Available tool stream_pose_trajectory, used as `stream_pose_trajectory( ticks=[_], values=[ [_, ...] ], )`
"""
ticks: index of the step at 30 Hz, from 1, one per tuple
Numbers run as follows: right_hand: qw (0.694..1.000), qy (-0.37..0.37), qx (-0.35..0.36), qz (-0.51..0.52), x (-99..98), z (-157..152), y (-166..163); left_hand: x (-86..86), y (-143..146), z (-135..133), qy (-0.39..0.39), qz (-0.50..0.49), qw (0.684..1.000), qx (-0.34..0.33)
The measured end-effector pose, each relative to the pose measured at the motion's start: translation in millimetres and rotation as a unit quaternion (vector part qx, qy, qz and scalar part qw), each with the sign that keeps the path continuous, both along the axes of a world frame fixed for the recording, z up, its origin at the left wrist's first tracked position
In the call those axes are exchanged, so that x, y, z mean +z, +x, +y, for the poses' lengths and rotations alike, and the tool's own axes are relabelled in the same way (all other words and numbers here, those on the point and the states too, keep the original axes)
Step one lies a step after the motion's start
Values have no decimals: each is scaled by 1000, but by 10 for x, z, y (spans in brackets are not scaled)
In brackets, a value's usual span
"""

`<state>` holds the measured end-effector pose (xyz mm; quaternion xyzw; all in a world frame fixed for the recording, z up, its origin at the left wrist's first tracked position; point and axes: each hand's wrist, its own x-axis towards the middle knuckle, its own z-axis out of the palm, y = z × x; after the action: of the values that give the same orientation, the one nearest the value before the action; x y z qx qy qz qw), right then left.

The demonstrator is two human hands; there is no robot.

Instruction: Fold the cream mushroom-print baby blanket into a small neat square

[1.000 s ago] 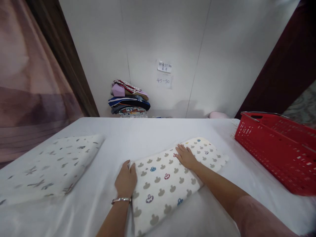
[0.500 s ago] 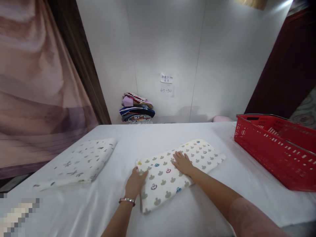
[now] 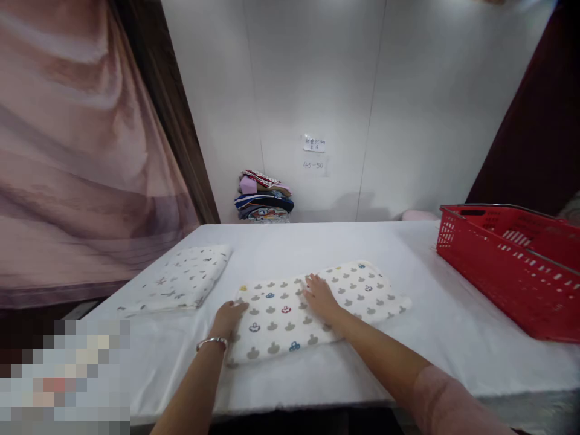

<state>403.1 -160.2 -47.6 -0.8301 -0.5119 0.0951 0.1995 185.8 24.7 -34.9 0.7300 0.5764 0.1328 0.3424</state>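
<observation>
A folded white cloth (image 3: 276,326) with grey, blue and red mushroom-like prints lies slantwise on the white-covered table. At its left edge is my left hand (image 3: 226,320), wearing a silver bracelet (image 3: 212,343). The left thumb rests on top of the cloth and the other fingers close about the edge, partly hidden. My right hand (image 3: 322,299) lies flat on the middle of the cloth, fingers stretched out and palm down. To the left, apart from both hands, sits another folded white cloth (image 3: 181,279) with small dark prints.
A red plastic basket (image 3: 507,272) stands on the right side of the table (image 3: 353,241). Against the back wall is a stack of folded fabrics (image 3: 265,196), below paper signs (image 3: 313,154). A pink curtain (image 3: 90,151) hangs at left. The lower left corner is pixelated.
The left end of the mushroom-print cloth has shifted left, with both hands moving left along with it. The camera view has turned slightly left, showing the table's front edge.
</observation>
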Motion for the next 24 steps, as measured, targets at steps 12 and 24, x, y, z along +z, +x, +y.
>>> stream_pose_trajectory(
  ticks=[12,24],
  values=[
    [998,2,-32,-59,-205,22,220,617,95,-297,-365,-256,891,-81],
    [667,391,-32,633,239,-366,419,1360,1894,-1236,-320,-280,860,-281]
  ],
)
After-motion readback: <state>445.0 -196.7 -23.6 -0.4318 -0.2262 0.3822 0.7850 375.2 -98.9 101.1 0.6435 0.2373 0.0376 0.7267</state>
